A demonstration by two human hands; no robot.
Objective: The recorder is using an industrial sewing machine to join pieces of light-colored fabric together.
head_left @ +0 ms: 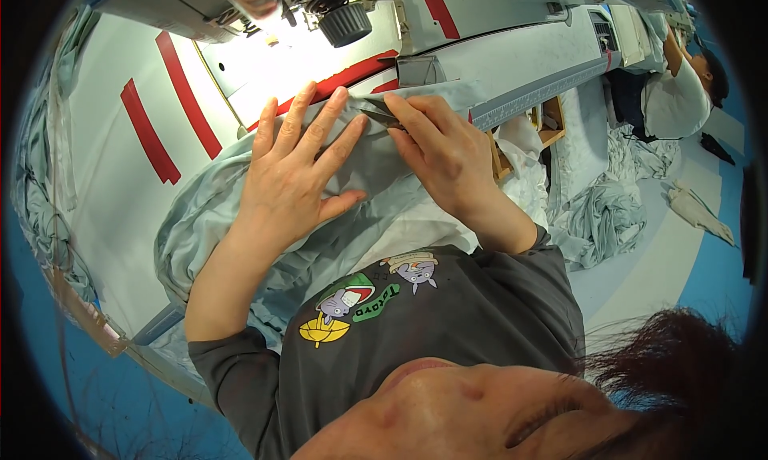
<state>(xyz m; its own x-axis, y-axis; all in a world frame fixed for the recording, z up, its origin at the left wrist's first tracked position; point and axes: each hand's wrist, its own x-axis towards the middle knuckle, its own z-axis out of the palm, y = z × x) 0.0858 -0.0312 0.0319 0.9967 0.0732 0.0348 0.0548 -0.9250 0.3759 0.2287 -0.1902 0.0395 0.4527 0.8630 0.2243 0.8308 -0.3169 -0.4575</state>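
Pale grey-green cloth [216, 172] lies bunched along the front edge of a white sewing table and hangs down toward my lap. My left hand [300, 160] rests flat on the cloth, fingers spread and pointing at the sewing machine [264, 4]. Close to its right, my right hand [444, 152] is closed, thumb and index finger pinching the cloth's far edge. A dark narrow shape shows between the two hands at that pinch; whether it is a fold or a tool I cannot tell. The needle area is washed out by bright light.
Red tape strips [188, 96] mark the tabletop. A grey ruler strip [544, 92] runs along the front edge to the right. Heaped cloth [604, 212] lies at the right, near a wooden drawer [552, 124]. Another person [676, 100] works at the far right.
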